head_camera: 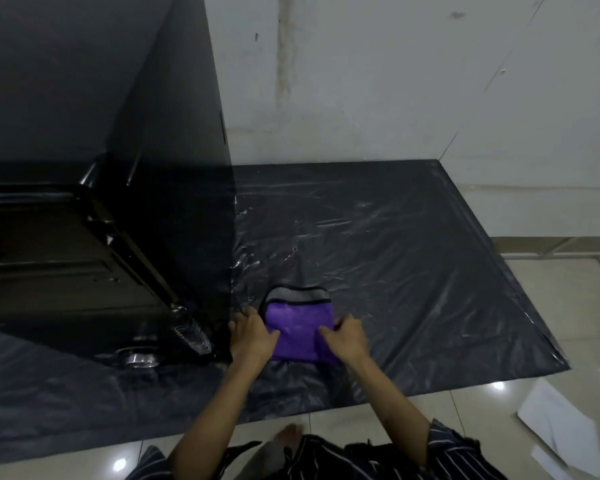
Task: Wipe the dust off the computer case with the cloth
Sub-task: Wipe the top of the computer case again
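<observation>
**Both hands folding the purple cloth beside the case**

The purple cloth (297, 332) is lying low in the middle of the frame on the black plastic sheet (413, 244), and it is sitting just to the right of the computer case (94, 188), near the case's lower corner but apart from it. The left hand (252, 336) is pressing on the cloth's left edge with fingers curled over it, and the right hand (345, 336) is pinching the cloth's right side, where a flap is standing up under the fingers. Both hands are therefore gripping the cloth, probably to fold it into a firm pad that is easier to drag across a panel. A grey band with dark trim is showing along the cloth's far edge, which suggests one layer is being doubled over another.

As folded, the cloth is looking roughly square, with its slightly longer run going up the frame, away from the person, and the grey edge pointing toward the wall (395, 81).

The case is filling the left of the frame as a tall black box; its long axis is appearing to run upward toward the upper left, with a metal foot (137, 358) showing near its lower end. The sheet is likely spread under it to catch the dust. White paper (558, 420) is lying on the tiled floor (551, 306) at the lower right
</observation>
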